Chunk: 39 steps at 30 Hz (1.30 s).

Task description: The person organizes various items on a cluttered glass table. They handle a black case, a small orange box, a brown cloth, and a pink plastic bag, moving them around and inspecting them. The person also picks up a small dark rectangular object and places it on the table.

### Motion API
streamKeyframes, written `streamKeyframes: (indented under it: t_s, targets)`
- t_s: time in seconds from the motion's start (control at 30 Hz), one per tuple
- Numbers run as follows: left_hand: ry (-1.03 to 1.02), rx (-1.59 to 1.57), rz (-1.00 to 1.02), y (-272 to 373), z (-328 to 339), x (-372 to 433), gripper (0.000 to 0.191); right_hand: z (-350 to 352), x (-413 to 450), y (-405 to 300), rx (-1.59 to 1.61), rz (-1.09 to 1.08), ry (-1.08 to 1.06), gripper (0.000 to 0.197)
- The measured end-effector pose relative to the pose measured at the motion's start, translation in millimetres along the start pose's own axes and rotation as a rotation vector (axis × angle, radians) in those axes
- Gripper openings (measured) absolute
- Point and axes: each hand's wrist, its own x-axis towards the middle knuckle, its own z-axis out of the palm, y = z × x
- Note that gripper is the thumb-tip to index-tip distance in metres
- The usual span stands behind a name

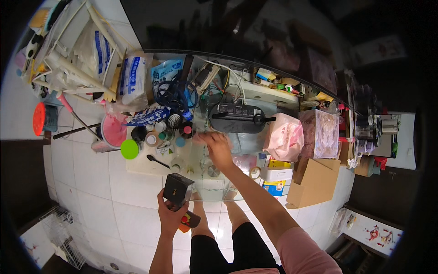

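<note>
My left hand (172, 212) grips a black box (178, 188) with a clear side, just off the front edge of the glass tabletop (219, 194). Beside that hand is a brown item with a red flower decoration (191, 219); I cannot tell whether the hand also holds it. My right hand (218, 149) reaches across the glass, fingers bent down over a pinkish cloth (199, 137), which is blurred. Left of it stand several bottles and jars, among them a bottle with a pink cap (187, 129). A black spoon (158, 161) lies nearer to me.
Behind my right hand sits a black router (237, 118) with cables. Rightward are a pink plastic bag (284, 137), a tape roll (255, 172), a white container (276, 174) and an open cardboard box (316, 181). A green-lidded jar (129, 149) and a pink tub (118, 130) stand left.
</note>
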Motion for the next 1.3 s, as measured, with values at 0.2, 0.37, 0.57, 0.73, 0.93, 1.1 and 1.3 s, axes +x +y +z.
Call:
streamKeyframes:
  t_s: [0.2,0.37,0.57,0.73,0.93,1.1,1.3]
  targets:
    - [0.052,-0.053,-0.008,-11.2,-29.0,1.9,0.074,28.1,-33.1,2.5,0.093,-0.089,-0.092,0.057]
    - [0.042,-0.073,-0.007,-14.6,-39.5,10.9,0.075,29.7,-87.8,-7.4,0.107,-0.105,-0.292,0.057]
    - [0.013,-0.032,0.022,-7.6,-45.2,16.2,0.073,16.9,-129.5,-17.0,0.113,-0.141,-0.405,0.054]
    - [-0.010,-0.021,0.014,-8.3,-40.6,13.9,0.073,3.2,-83.4,5.1,0.177,-0.091,-0.141,0.049]
    - [0.005,-0.009,0.021,-21.2,-34.2,-2.0,0.072,17.6,-65.6,8.6,0.175,-0.030,-0.125,0.050]
    - [0.048,-0.014,0.013,-35.4,-28.3,-22.7,0.070,33.2,-151.7,-7.4,0.257,-0.119,-0.284,0.044]
    - [0.082,-0.077,0.057,-54.3,-15.1,-56.2,0.070,20.2,-245.8,-15.9,0.073,-0.187,-0.324,0.051]
